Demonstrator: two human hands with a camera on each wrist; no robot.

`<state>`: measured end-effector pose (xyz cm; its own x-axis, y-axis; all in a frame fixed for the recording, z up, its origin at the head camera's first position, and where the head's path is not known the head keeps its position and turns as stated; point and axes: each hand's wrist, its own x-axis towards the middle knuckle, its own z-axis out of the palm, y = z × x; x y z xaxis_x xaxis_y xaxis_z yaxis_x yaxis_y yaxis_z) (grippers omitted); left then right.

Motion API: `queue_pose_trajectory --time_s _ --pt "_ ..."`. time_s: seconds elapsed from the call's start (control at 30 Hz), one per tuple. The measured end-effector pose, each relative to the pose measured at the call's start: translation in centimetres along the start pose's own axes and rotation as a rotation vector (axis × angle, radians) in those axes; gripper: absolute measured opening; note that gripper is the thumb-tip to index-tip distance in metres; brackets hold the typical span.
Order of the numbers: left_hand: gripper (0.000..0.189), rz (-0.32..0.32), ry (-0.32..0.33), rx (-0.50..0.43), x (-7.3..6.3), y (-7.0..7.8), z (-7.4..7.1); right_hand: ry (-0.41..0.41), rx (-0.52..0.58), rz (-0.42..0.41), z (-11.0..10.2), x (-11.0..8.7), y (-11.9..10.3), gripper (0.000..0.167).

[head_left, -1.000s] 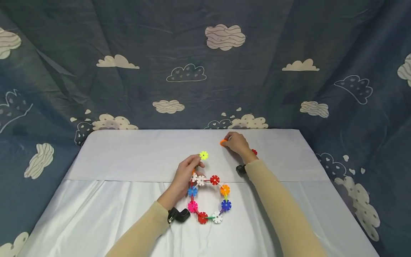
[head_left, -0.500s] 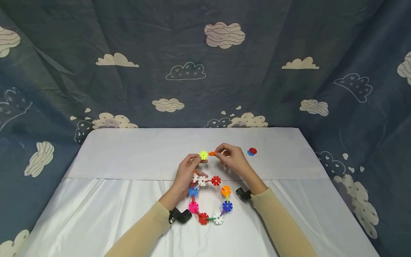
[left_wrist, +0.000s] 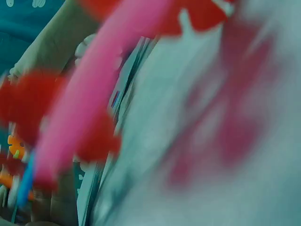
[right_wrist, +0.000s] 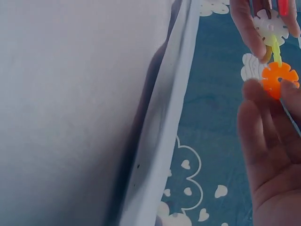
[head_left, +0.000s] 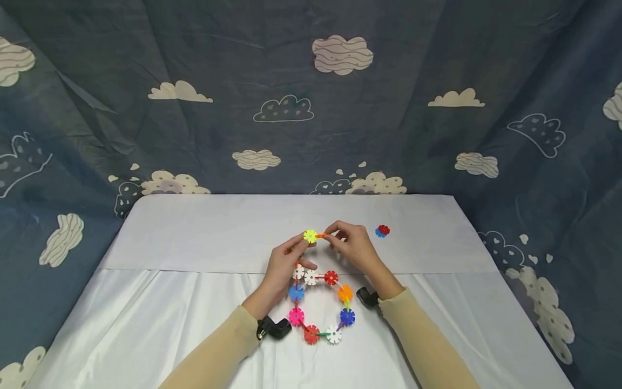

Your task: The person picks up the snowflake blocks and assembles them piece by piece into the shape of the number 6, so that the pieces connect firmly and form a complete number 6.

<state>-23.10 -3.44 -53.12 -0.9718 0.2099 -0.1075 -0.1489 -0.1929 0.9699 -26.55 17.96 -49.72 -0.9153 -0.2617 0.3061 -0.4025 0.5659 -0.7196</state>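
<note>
My left hand (head_left: 283,263) holds one end of a ring of linked plastic snowflake discs (head_left: 331,277). A yellow disc (head_left: 310,236) sticks up at its fingertips. From the right, my right hand (head_left: 356,244) pinches an orange snowflake disc (right_wrist: 276,75) between thumb and fingers. Seen from the right wrist, the yellow disc (right_wrist: 276,49) is edge-on and meets the orange disc's rim, with a white disc (right_wrist: 271,28) above it by the left fingers. The left wrist view has a pink disc (left_wrist: 84,94) and red discs (left_wrist: 35,106) close up and blurred.
A loose red disc (head_left: 383,229) overlaps a blue disc (head_left: 379,233) on the white-covered table (head_left: 194,232), right of the right hand. Behind the table hangs a dark cloth (head_left: 389,135) with cloud prints.
My right hand has brought the orange disc leftward and nearer, up to the yellow disc. The loose red and blue discs are uncovered. The ring has shifted slightly right and nearer.
</note>
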Motion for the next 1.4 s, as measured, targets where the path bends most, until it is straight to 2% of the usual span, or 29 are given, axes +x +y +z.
queue_pose_trajectory --time_s 0.23,0.6,0.77,0.93,1.07,1.17,1.27,1.33,1.4 --pt "0.043 -0.002 -0.037 0.058 0.1 -0.2 0.0 0.045 -0.030 -0.043 0.1 0.0 0.2 0.006" --pt "0.035 -0.019 -0.037 0.173 0.2 -0.1 0.1 0.003 -0.089 -0.104 -0.3 0.0 1.1 0.004" --pt "0.035 -0.025 -0.017 0.257 0.0 0.0 0.0 -0.018 -0.114 -0.130 -0.3 0.1 1.0 0.005" --pt "0.038 -0.027 -0.030 0.240 0.0 0.1 0.0 -0.008 -0.117 -0.125 -0.1 0.1 0.6 0.004" --pt "0.041 -0.023 -0.035 0.203 0.0 0.2 0.1 -0.044 -0.102 -0.070 -0.5 0.3 0.6 0.010" --pt "0.041 -0.023 -0.039 0.190 0.0 0.2 0.2 -0.061 -0.071 0.021 -2.1 0.5 1.4 0.020" --pt "0.039 -0.037 -0.049 0.176 0.1 0.2 0.3 0.014 -0.116 0.149 -4.8 0.4 3.4 0.027" --pt "0.035 -0.051 -0.057 0.164 0.1 0.2 0.3 0.091 -0.200 0.260 -6.6 0.1 5.1 0.029" --pt "0.033 -0.057 -0.056 0.156 0.1 0.3 0.3 0.129 -0.300 0.370 -8.0 -0.4 6.8 0.033"
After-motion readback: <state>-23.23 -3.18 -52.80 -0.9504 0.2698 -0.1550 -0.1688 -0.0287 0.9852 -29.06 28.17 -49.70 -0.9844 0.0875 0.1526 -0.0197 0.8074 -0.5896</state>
